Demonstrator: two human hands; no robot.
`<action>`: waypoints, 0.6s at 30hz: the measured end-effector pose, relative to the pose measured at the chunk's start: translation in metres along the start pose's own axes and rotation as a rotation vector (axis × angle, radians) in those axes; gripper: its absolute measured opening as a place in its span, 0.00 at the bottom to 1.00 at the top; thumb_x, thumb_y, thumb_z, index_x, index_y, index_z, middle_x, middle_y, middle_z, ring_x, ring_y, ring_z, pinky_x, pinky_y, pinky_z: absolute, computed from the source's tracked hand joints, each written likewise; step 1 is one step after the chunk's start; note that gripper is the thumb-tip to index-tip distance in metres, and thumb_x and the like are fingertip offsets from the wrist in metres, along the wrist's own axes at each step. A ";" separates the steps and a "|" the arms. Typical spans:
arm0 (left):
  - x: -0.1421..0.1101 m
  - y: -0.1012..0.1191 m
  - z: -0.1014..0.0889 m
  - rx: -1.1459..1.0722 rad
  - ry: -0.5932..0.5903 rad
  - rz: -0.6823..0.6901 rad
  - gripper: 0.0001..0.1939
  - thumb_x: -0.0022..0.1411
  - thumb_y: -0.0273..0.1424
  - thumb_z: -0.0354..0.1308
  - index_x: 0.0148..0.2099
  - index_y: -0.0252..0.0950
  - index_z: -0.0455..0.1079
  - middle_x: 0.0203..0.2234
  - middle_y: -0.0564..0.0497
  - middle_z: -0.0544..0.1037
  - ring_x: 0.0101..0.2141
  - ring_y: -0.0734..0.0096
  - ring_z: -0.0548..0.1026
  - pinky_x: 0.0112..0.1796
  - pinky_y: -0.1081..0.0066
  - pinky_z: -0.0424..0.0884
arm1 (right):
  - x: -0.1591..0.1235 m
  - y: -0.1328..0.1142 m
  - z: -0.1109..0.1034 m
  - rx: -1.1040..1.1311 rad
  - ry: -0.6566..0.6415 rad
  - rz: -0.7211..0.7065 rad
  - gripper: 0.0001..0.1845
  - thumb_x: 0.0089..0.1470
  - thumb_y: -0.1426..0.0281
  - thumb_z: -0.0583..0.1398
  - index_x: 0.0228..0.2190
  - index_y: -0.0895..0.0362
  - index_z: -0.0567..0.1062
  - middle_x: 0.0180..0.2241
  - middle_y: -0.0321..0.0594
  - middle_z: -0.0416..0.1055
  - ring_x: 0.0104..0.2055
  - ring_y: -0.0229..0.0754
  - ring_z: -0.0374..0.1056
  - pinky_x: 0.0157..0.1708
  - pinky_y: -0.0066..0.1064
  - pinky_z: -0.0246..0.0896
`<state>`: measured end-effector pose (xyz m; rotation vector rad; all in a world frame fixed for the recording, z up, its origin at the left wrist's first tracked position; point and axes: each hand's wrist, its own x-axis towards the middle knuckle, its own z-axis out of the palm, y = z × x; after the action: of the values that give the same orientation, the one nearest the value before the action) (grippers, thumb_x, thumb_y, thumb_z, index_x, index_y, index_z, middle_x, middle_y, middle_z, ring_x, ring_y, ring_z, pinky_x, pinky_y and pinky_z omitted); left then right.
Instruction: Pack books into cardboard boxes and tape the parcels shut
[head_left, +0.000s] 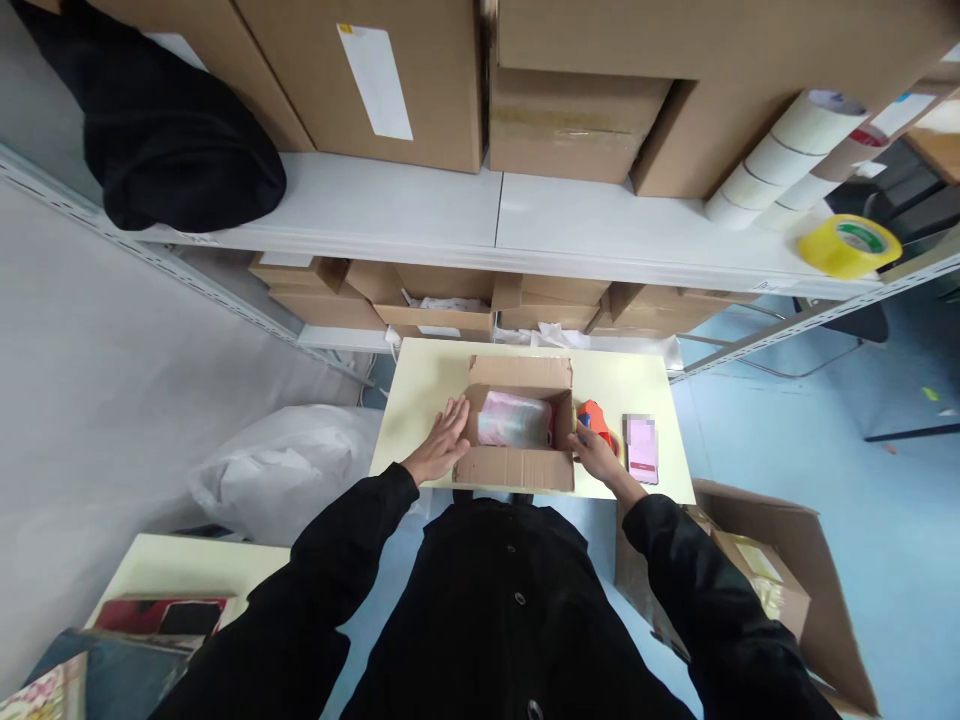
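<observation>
Open carton (516,470) on a pale table (424,375)

We see the carton near the front edge of the table, its two long flaps folded outward, one toward us and one away. Inside lies a shiny packet (514,420) in pale pink and blue-grey. Our left hand (444,445) rests at the carton's left side, its fingers stretched out and slightly apart, pinching nothing. Our right hand (596,452) is at the carton's right side, fingers bent toward the wall; we cannot tell whether they pinch its edge.

Just beyond that hand we find an orange-red tape dispenser (595,413), and to its right a phone (642,450) with a lit pinkish screen. Behind the table, we look at a white shelf (420,205) bearing large boxes (442,90), stacked rolls (776,155) and, near its right end, a yellow tape roll (850,246). Low on our right stands a big open box (814,580) with a smaller taped box (765,575) inside; on our left sits a whitish plastic bag (292,460)
</observation>
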<state>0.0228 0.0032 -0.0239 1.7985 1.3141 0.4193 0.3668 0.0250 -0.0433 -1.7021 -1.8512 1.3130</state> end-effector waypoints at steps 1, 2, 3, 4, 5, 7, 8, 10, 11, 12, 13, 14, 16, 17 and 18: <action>0.001 -0.001 0.003 0.080 -0.027 0.021 0.50 0.57 0.63 0.37 0.70 0.33 0.41 0.68 0.39 0.40 0.66 0.45 0.32 0.61 0.46 0.34 | -0.001 -0.001 0.001 -0.010 0.012 -0.005 0.22 0.60 0.59 0.46 0.52 0.52 0.66 0.35 0.43 0.73 0.37 0.49 0.73 0.34 0.43 0.73; 0.002 -0.001 0.005 0.140 -0.050 0.047 0.50 0.57 0.63 0.38 0.69 0.32 0.44 0.67 0.38 0.42 0.66 0.44 0.32 0.61 0.46 0.35 | -0.001 -0.001 0.001 -0.030 0.023 -0.010 0.23 0.60 0.59 0.46 0.52 0.53 0.66 0.36 0.44 0.73 0.39 0.49 0.72 0.37 0.44 0.72; 0.003 -0.003 0.006 0.182 -0.066 0.075 0.51 0.56 0.63 0.40 0.69 0.30 0.46 0.67 0.37 0.44 0.66 0.44 0.33 0.61 0.48 0.36 | -0.002 -0.002 0.002 -0.052 0.031 -0.018 0.24 0.60 0.59 0.45 0.53 0.54 0.66 0.38 0.45 0.73 0.41 0.50 0.72 0.40 0.45 0.71; 0.003 -0.004 0.006 0.208 -0.076 0.103 0.52 0.55 0.63 0.42 0.68 0.28 0.47 0.67 0.36 0.45 0.66 0.44 0.35 0.62 0.50 0.37 | -0.002 -0.002 0.002 -0.069 0.035 -0.030 0.25 0.60 0.60 0.45 0.54 0.55 0.65 0.40 0.46 0.73 0.43 0.50 0.71 0.44 0.45 0.69; 0.004 -0.005 0.005 0.225 -0.088 0.130 0.55 0.53 0.64 0.44 0.68 0.27 0.47 0.67 0.35 0.44 0.66 0.44 0.37 0.62 0.52 0.37 | -0.003 -0.001 0.002 -0.078 0.035 -0.046 0.26 0.61 0.60 0.45 0.56 0.55 0.64 0.42 0.46 0.73 0.46 0.50 0.70 0.47 0.45 0.67; 0.004 -0.007 -0.001 0.250 -0.129 0.174 0.61 0.46 0.66 0.50 0.69 0.25 0.44 0.67 0.34 0.42 0.66 0.42 0.39 0.63 0.54 0.38 | -0.005 0.002 0.003 -0.093 0.043 -0.075 0.28 0.61 0.60 0.44 0.60 0.54 0.59 0.49 0.46 0.71 0.53 0.50 0.67 0.52 0.46 0.63; 0.003 -0.008 -0.006 0.261 -0.154 0.190 0.64 0.42 0.66 0.54 0.69 0.25 0.44 0.67 0.34 0.41 0.66 0.41 0.40 0.63 0.55 0.37 | -0.007 0.005 0.002 -0.108 0.054 -0.084 0.29 0.62 0.60 0.44 0.62 0.53 0.56 0.53 0.46 0.69 0.56 0.50 0.64 0.54 0.47 0.61; 0.001 -0.008 -0.015 0.272 -0.201 0.213 0.67 0.37 0.65 0.58 0.69 0.27 0.45 0.67 0.35 0.41 0.65 0.40 0.41 0.62 0.54 0.37 | -0.012 0.012 0.000 -0.155 0.075 -0.107 0.30 0.62 0.62 0.45 0.64 0.51 0.51 0.57 0.47 0.65 0.59 0.51 0.61 0.55 0.50 0.58; -0.001 -0.008 -0.020 0.274 -0.218 0.222 0.66 0.36 0.64 0.59 0.69 0.28 0.46 0.67 0.36 0.42 0.65 0.40 0.40 0.62 0.53 0.36 | -0.016 0.017 -0.001 -0.181 0.082 -0.134 0.31 0.61 0.64 0.45 0.65 0.51 0.49 0.58 0.48 0.63 0.59 0.52 0.61 0.56 0.51 0.57; -0.003 -0.009 -0.023 0.279 -0.228 0.233 0.66 0.36 0.63 0.60 0.69 0.28 0.46 0.67 0.36 0.42 0.66 0.40 0.40 0.62 0.52 0.35 | -0.021 0.021 -0.003 -0.210 0.078 -0.177 0.33 0.61 0.66 0.46 0.65 0.52 0.46 0.60 0.50 0.60 0.60 0.52 0.59 0.56 0.52 0.56; -0.005 -0.010 -0.026 0.288 -0.232 0.244 0.66 0.36 0.63 0.60 0.69 0.28 0.46 0.67 0.36 0.42 0.66 0.40 0.39 0.62 0.52 0.34 | -0.025 0.024 -0.004 -0.242 0.062 -0.231 0.36 0.59 0.68 0.48 0.66 0.53 0.43 0.62 0.52 0.57 0.62 0.53 0.57 0.57 0.53 0.55; -0.007 -0.011 -0.027 0.299 -0.230 0.251 0.66 0.35 0.63 0.61 0.69 0.28 0.46 0.67 0.36 0.42 0.66 0.40 0.38 0.62 0.51 0.33 | -0.030 0.027 -0.006 -0.278 0.038 -0.288 0.39 0.58 0.68 0.51 0.66 0.54 0.40 0.64 0.53 0.52 0.64 0.53 0.54 0.57 0.53 0.54; -0.012 -0.016 -0.027 0.311 -0.212 0.234 0.66 0.35 0.62 0.61 0.69 0.29 0.46 0.67 0.35 0.42 0.66 0.40 0.37 0.62 0.50 0.33 | -0.038 0.030 -0.007 -0.350 -0.021 -0.380 0.47 0.54 0.67 0.57 0.66 0.54 0.37 0.66 0.55 0.44 0.67 0.55 0.46 0.59 0.53 0.52; -0.014 -0.018 -0.026 0.304 -0.194 0.210 0.65 0.37 0.61 0.61 0.69 0.29 0.46 0.67 0.35 0.43 0.66 0.41 0.37 0.62 0.50 0.34 | -0.041 0.030 -0.007 -0.376 -0.043 -0.410 0.50 0.52 0.65 0.60 0.66 0.54 0.38 0.67 0.55 0.41 0.67 0.56 0.43 0.59 0.53 0.51; -0.015 -0.020 -0.025 0.286 -0.170 0.182 0.61 0.41 0.60 0.61 0.68 0.30 0.46 0.67 0.36 0.43 0.66 0.43 0.39 0.62 0.51 0.37 | -0.042 0.029 -0.007 -0.387 -0.046 -0.428 0.50 0.51 0.63 0.61 0.66 0.54 0.39 0.67 0.55 0.40 0.68 0.56 0.42 0.59 0.53 0.52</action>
<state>-0.0123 0.0021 -0.0222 2.1507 1.1405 0.1752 0.4009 -0.0140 -0.0474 -1.3221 -2.4455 0.8703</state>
